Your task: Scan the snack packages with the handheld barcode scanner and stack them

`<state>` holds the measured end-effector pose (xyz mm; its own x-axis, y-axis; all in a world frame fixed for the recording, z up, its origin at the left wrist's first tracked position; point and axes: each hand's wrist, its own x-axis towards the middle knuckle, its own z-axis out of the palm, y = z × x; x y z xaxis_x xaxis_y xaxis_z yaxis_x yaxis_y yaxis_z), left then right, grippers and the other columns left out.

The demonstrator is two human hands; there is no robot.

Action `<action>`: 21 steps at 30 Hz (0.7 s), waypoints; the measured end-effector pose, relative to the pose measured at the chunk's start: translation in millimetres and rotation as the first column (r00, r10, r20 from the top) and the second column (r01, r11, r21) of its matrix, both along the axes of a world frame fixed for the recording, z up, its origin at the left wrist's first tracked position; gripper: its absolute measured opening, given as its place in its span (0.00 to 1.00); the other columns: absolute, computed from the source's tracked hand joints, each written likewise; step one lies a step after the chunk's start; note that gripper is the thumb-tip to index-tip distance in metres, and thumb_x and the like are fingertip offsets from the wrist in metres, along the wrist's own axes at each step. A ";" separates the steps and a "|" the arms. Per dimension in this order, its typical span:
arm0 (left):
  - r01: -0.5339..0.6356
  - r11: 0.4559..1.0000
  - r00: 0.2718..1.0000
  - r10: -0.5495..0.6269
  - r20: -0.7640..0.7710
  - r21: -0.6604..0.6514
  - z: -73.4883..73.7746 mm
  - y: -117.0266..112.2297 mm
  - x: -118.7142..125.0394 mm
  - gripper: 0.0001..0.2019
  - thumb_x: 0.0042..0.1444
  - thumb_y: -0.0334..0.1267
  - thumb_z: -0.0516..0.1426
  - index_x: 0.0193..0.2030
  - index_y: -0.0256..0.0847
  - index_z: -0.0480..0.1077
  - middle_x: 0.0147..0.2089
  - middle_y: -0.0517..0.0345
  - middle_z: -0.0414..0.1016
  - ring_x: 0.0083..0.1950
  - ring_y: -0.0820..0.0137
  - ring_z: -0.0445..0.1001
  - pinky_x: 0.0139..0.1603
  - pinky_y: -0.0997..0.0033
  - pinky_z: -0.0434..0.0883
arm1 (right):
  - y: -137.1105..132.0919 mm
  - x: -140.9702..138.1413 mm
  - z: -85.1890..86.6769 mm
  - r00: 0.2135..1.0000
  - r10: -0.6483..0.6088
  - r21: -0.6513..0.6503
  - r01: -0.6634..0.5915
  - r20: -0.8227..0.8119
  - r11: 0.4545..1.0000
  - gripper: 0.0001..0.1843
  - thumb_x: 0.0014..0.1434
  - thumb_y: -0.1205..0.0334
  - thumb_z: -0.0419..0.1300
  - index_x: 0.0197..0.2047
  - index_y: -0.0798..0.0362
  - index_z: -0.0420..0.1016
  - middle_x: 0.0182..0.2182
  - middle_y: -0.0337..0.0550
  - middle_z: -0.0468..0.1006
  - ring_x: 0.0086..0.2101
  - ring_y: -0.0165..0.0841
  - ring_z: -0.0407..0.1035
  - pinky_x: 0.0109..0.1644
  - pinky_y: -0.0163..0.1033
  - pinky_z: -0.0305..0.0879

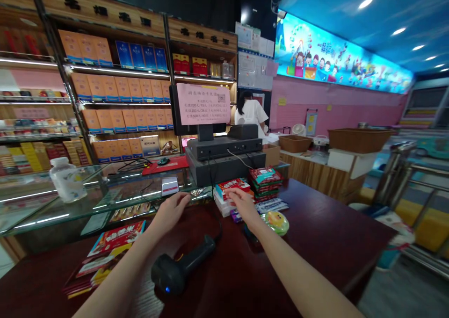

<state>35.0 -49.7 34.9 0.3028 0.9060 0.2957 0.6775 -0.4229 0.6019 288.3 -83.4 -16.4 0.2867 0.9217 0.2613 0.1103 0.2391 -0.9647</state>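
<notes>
1. Looks like a small retail shop, seen at the checkout.
2. Shows lit wall shelves (pixel 119 93) packed with rows of boxed cartons.
3. Has a till (pixel 224 147) beside a glass display case (pixel 115 194), with a pink notice (pixel 203 104) on its screen.
4. Holds a barcode scanner (pixel 180 266) and stacked packets (pixel 265 182) on the dark worktop (pixel 315 234).

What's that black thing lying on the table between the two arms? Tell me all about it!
It's a black plastic-looking barcode scanner, lying on the dark red counter. Its fat head faces the camera, a blue light glowing; its slim handle points away, where a black cable leads off. The left hand and right hand are beyond it, not touching.
</notes>
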 end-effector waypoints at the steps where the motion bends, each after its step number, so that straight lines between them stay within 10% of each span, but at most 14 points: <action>1: 0.022 1.000 1.000 -0.022 0.001 0.000 -0.9 0.0 7.1 0.22 0.60 0.52 0.46 0.48 0.43 0.74 0.50 0.54 0.81 0.53 0.58 0.76 0.57 0.65 0.67 | 0.0 7.7 -1.7 0.999 -0.034 0.001 0.034 -0.005 0.999 0.19 0.54 0.49 0.58 0.42 0.52 0.79 0.40 0.47 0.81 0.44 0.42 0.73 0.43 0.42 0.68; 21: 0.252 0.960 0.924 -0.201 0.326 -0.121 -63.4 48.0 112.7 0.22 0.58 0.39 0.57 0.59 0.40 0.68 0.59 0.45 0.76 0.62 0.58 0.73 0.63 0.58 0.66 | 31.9 87.0 -29.7 0.947 -0.247 -0.012 0.255 0.207 0.967 0.40 0.49 0.67 0.55 0.67 0.52 0.64 0.47 0.49 0.81 0.43 0.43 0.74 0.49 0.46 0.68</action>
